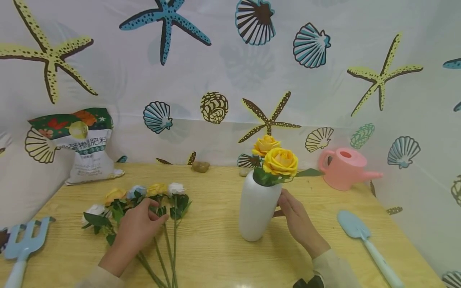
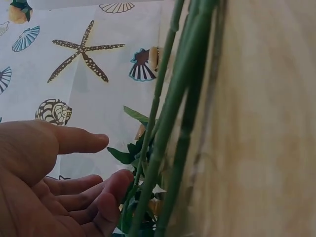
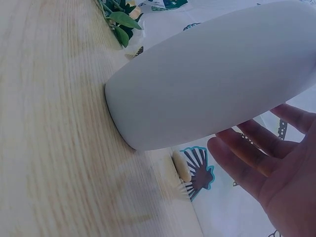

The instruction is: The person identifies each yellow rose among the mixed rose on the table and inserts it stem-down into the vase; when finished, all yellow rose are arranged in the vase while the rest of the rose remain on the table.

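Note:
My left hand [image 1: 138, 226] is over a bunch of artificial flowers [image 1: 175, 189] lying on the table, thumb and fingers apart with nothing between them. The blooms are white, yellow and blue. In the left wrist view, green stems [image 2: 165, 128] pass beside the fingertips of the left hand [image 2: 64, 182]. A white vase [image 1: 257, 210] stands on the table, holding two yellow roses [image 1: 281, 161] with green leaves. At the vase's right side is my right hand [image 1: 297, 220]. Its extended fingers [image 3: 242, 165] reach the vase wall in the right wrist view; whether they bear weight cannot be told.
A pink watering can [image 1: 343, 172] stands at the back right, with a blue hand shovel [image 1: 354, 226] in front of it. At the left lie a blue hand fork [image 1: 27, 244] and, behind, a fertilizer bag [image 1: 90, 156]. Stones [image 1: 200, 166] sit along the back edge.

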Demonstrator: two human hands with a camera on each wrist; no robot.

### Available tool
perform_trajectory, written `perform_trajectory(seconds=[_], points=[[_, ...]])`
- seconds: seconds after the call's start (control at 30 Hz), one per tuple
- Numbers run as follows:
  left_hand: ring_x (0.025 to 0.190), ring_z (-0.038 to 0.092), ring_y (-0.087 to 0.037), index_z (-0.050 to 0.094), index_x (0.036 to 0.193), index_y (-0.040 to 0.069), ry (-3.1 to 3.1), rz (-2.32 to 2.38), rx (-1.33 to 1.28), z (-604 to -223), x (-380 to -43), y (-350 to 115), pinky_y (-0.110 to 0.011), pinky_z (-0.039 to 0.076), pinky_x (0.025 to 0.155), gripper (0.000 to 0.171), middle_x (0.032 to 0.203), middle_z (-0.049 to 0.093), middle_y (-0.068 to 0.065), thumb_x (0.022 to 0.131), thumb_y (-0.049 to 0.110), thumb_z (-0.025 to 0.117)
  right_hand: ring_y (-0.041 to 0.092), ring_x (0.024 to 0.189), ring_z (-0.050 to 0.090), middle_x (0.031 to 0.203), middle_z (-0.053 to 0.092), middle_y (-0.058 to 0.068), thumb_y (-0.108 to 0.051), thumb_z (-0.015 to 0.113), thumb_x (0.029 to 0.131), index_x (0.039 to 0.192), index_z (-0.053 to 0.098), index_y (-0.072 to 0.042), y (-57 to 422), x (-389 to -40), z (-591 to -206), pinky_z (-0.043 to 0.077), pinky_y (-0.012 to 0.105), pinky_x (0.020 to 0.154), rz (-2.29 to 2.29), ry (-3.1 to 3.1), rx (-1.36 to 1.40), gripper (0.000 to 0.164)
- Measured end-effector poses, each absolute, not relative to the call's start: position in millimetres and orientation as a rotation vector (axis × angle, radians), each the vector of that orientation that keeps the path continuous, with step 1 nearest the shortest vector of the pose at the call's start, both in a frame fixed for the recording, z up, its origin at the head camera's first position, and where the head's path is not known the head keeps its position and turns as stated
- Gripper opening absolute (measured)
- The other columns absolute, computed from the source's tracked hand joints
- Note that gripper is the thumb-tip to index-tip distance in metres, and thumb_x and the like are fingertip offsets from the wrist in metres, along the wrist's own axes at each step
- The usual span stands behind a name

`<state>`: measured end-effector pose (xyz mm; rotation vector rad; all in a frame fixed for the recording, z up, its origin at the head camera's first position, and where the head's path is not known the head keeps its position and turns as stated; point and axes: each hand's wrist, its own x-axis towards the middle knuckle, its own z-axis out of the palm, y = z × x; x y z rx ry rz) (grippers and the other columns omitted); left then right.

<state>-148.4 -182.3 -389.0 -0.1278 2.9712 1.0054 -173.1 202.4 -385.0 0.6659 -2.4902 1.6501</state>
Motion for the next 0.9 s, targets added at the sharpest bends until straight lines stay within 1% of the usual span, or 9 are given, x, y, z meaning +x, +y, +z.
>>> perform_trajectory(seconds=[0.13, 0.3, 0.57, 0.67, 0.8, 0.9], points=[[0.066, 0.067, -0.016, 0.054, 0.131, -0.005, 2.934, 0.979, -0.132, -394.5, -149.1, -181.7, -0.038, 0.054, 0.058, 0.058, 0.088, 0.075, -0.009, 0.093, 0.034, 0.072, 0.006, 0.098, 0.063, 0.124, 0.062, 0.023, -0.024, 0.028, 0.113, 0.142, 0.050, 0.000, 202.4, -172.5, -384.5, 0.061, 0.044, 0.083, 1.649, -2.489, 0.660, 0.044], [0.066, 0.067, -0.017, 0.051, 0.133, -0.007, 2.911, 0.945, -0.127, -399.0, -150.2, -178.3, -0.039, 0.055, 0.059, 0.063, 0.086, 0.075, -0.008, 0.089, 0.031, 0.077, 0.006, 0.097, 0.064, 0.122, 0.063, 0.024, -0.025, 0.029, 0.113, 0.142, 0.050, 0.000, 202.2, -172.4, -384.7, 0.061, 0.044, 0.083, 1.649, -2.484, 0.664, 0.045], [0.070, 0.068, -0.018, 0.048, 0.136, -0.008, 2.886, 0.992, -0.118, -401.1, -153.7, -172.6, -0.045, 0.057, 0.067, 0.063, 0.084, 0.073, -0.007, 0.086, 0.017, 0.079, 0.005, 0.097, 0.064, 0.123, 0.063, 0.024, -0.026, 0.029, 0.113, 0.141, 0.051, 0.000, 203.5, -172.3, -383.3, 0.061, 0.040, 0.083, 1.650, -2.484, 0.658, 0.044], [0.070, 0.068, -0.018, 0.048, 0.137, -0.008, 2.876, 1.044, -0.131, -402.1, -155.4, -173.2, -0.045, 0.057, 0.068, 0.063, 0.084, 0.074, -0.007, 0.086, 0.014, 0.079, 0.005, 0.098, 0.064, 0.123, 0.063, 0.024, -0.025, 0.028, 0.113, 0.141, 0.051, 0.001, 204.2, -172.3, -383.2, 0.061, 0.038, 0.083, 1.657, -2.483, 0.663, 0.044], [0.065, 0.068, -0.017, 0.047, 0.138, -0.008, 2.851, 1.148, -0.155, -399.0, -155.9, -177.5, -0.045, 0.057, 0.068, 0.062, 0.079, 0.074, -0.005, 0.088, 0.011, 0.077, 0.006, 0.098, 0.064, 0.122, 0.063, 0.024, -0.025, 0.028, 0.113, 0.141, 0.051, 0.001, 204.3, -172.7, -382.9, 0.060, 0.036, 0.083, 1.673, -2.482, 0.666, 0.044], [0.062, 0.068, -0.018, 0.045, 0.140, -0.008, 2.832, 1.220, -0.169, -391.6, -155.4, -182.5, -0.042, 0.056, 0.065, 0.061, 0.078, 0.074, -0.004, 0.090, 0.012, 0.074, 0.005, 0.098, 0.064, 0.121, 0.063, 0.024, -0.025, 0.029, 0.113, 0.140, 0.051, 0.001, 203.4, -173.7, -381.9, 0.060, 0.036, 0.084, 1.676, -2.482, 0.668, 0.044]])
